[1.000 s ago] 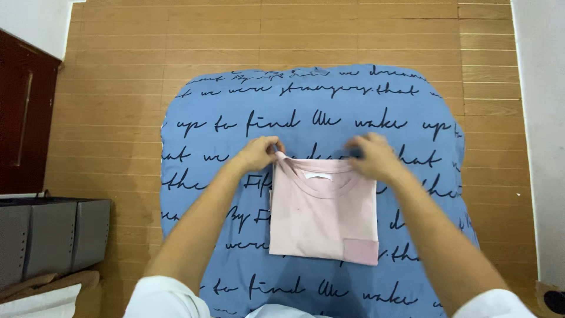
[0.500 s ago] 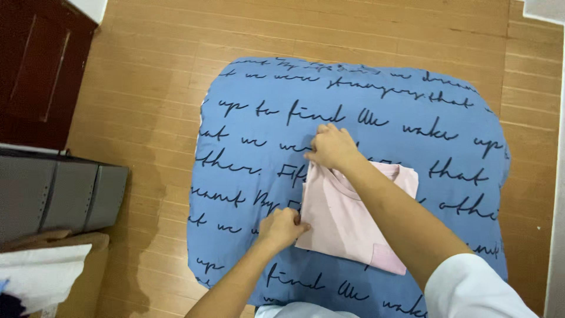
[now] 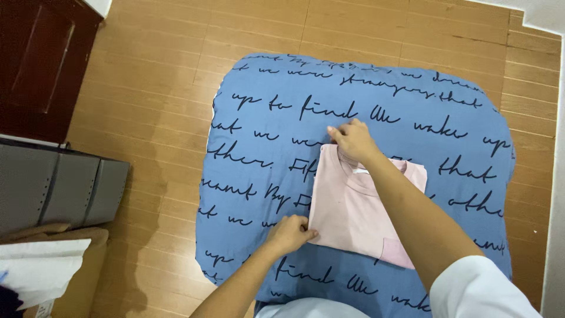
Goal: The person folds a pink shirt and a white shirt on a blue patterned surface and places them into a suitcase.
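pink folded shirt [image 3: 353, 215] lies between left hand [image 3: 291, 234] and right hand [image 3: 353, 140].

Pale pink t-shirt [image 3: 353, 218], folded into a neat rectangle, neckline up at 12 o'clock, darker pink pocket at 5 o'clock, lying flat and tilted slightly clockwise.

Soft, even indoor light is falling from above; faint shadows are forming beneath both forearms, focus is holding sharp throughout, and wide-angle distortion is bending the edges.
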